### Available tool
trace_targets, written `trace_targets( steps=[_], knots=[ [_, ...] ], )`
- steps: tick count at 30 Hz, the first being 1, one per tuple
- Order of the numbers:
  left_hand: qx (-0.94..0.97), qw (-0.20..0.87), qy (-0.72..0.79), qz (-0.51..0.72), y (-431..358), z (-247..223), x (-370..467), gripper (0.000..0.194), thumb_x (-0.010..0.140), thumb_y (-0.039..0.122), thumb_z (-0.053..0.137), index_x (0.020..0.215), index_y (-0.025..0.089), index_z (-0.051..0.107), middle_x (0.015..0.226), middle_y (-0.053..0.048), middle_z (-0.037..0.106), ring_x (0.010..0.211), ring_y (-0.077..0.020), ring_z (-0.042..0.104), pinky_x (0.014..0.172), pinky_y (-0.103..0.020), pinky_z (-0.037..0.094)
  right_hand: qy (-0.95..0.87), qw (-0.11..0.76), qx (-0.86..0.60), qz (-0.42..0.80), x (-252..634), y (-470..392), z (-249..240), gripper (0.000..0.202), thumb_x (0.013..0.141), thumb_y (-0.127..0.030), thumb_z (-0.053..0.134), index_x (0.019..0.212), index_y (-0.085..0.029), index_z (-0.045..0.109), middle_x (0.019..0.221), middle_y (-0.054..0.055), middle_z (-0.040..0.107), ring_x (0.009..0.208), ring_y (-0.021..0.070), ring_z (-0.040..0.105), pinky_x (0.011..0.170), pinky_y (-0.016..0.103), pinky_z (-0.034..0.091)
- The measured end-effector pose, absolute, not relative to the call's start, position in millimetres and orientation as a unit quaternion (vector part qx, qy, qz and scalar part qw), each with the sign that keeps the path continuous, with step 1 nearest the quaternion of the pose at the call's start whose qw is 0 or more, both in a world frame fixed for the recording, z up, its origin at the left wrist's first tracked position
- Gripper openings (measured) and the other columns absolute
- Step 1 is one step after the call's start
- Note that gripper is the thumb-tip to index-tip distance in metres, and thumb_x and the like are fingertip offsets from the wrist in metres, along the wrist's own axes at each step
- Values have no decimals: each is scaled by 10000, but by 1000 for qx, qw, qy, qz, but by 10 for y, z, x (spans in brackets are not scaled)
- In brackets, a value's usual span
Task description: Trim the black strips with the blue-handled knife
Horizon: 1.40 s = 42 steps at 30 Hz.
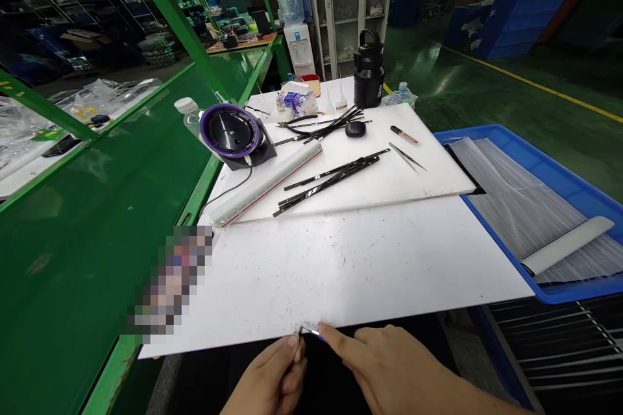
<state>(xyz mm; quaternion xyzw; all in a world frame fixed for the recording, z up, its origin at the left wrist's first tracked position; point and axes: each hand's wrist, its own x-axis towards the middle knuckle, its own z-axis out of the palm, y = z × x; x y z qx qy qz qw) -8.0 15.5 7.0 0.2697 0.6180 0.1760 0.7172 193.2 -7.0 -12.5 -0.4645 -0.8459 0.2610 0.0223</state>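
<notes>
My left hand (275, 376) is closed at the front edge of the white table (370, 259), pinching a small dark piece (300, 332) between thumb and fingers. Beside it on the right, my right hand (384, 363) is closed round a thin tool with a blue part (315, 332), its index finger stretched along it. The tool's metal tip points left and meets or nearly meets the dark piece. Most of the tool's handle is hidden in the hand. Tiny dark crumbs are scattered on the tabletop just beyond both hands.
On a white foam board (413, 175) lie black strips (331, 183), tweezers (407, 157), a red-and-black knife (403, 135) and a long pale bar (267, 185). A purple-rimmed round device (230, 131) and black bottle (368, 78) stand behind. A blue tray (518, 272) is at the right.
</notes>
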Motion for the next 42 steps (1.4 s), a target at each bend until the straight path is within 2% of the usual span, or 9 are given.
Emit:
trace_targets(
  steps=[11, 15, 19, 30, 35, 39, 42],
  knots=[
    [271, 720, 619, 158, 149, 54, -89, 589, 659, 771, 602, 671, 205, 439, 525, 93, 328, 409, -30, 140, 415, -220, 37, -864, -28, -460, 203, 1902, -77, -88, 732, 833, -211, 496, 1495, -266, 189, 779, 24, 664, 530, 222, 624, 406, 319, 119],
    [275, 712, 622, 172, 147, 81, -75, 560, 652, 724, 655, 697, 203, 453, 544, 93, 339, 430, -31, 142, 420, -209, 41, -856, -17, -467, 222, 1913, -90, -114, 701, 861, -227, 473, 1498, -278, 184, 811, 35, 670, 566, 231, 636, 431, 320, 136],
    [271, 723, 616, 157, 172, 111, -74, 591, 598, 743, 678, 700, 201, 463, 532, 96, 347, 414, -25, 145, 411, -204, 32, -845, 13, -467, 261, 1935, -88, -111, 645, 904, -234, 428, 1497, -291, 181, 842, 30, 681, 636, 218, 656, 451, 311, 173],
    [288, 709, 621, 169, 162, 119, -49, 568, 650, 731, 647, 700, 196, 463, 551, 93, 343, 433, -29, 151, 414, -206, 50, -853, -23, -463, 240, 1922, -63, -95, 689, 868, -234, 459, 1503, -265, 193, 824, 41, 674, 591, 233, 640, 443, 317, 163],
    [279, 716, 618, 164, 173, 102, -76, 573, 637, 734, 656, 692, 200, 457, 539, 95, 337, 428, -29, 132, 413, -210, 35, -845, 29, -457, 277, 1946, -64, -115, 634, 906, -232, 416, 1498, -274, 195, 860, 36, 687, 669, 220, 658, 460, 312, 201],
    [274, 720, 620, 150, 188, 83, -87, 621, 572, 778, 662, 668, 206, 443, 525, 95, 346, 416, -28, 139, 404, -213, 37, -841, 34, -459, 284, 1952, -61, -104, 632, 905, -240, 414, 1495, -288, 193, 859, 34, 688, 652, 223, 654, 456, 308, 192],
    [280, 713, 623, 156, 183, 83, -79, 620, 579, 783, 652, 675, 204, 452, 535, 91, 356, 421, -32, 156, 404, -213, 47, -840, 25, -458, 288, 1938, -53, -93, 626, 909, -250, 408, 1495, -288, 193, 875, 41, 690, 655, 232, 656, 450, 312, 182]
  ],
)
